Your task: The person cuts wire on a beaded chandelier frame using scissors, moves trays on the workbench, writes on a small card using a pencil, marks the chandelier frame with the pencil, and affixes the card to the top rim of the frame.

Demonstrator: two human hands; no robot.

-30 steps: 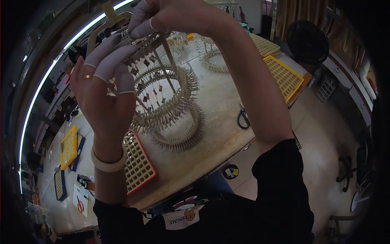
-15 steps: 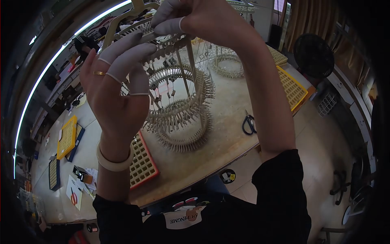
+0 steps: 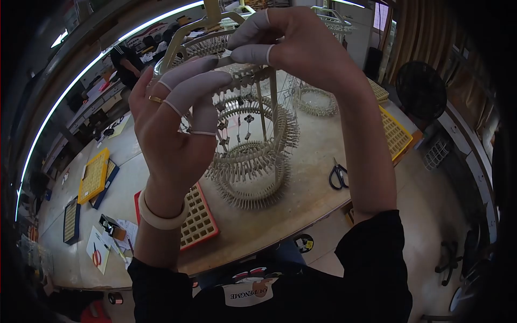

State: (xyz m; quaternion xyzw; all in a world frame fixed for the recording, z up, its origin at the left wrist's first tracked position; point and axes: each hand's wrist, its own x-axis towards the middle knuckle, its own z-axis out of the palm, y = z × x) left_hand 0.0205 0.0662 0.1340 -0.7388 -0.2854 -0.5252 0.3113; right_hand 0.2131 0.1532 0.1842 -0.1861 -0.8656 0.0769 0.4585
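Note:
A tiered round rack [image 3: 280, 126] with rings of small prongs stands on the table, and small dark pieces hang on thin strands inside it. At its upper ring, my left hand [image 3: 175, 126], with pale finger covers and a gold ring, has its fingers bent against the front rim. My right hand [image 3: 307, 46] is just to the right, thumb and forefinger closed in a pinch, also in pale covers. Both sets of fingertips nearly meet at the rim. Whatever lies between them is too small to make out.
A red-edged tray [image 3: 199, 220] lies below my left wrist. Black-handled scissors [image 3: 338, 176] rest near the front edge. Yellow trays [image 3: 94, 175] [image 3: 395, 134] flank the rack. Another round rack [image 3: 316, 102] stands behind. A person [image 3: 125, 62] is at the far left.
The view has shifted, so the rack and both hands appear farther right and lower. The hands remain at the upper ring, with the right finger and thumb still pinched.

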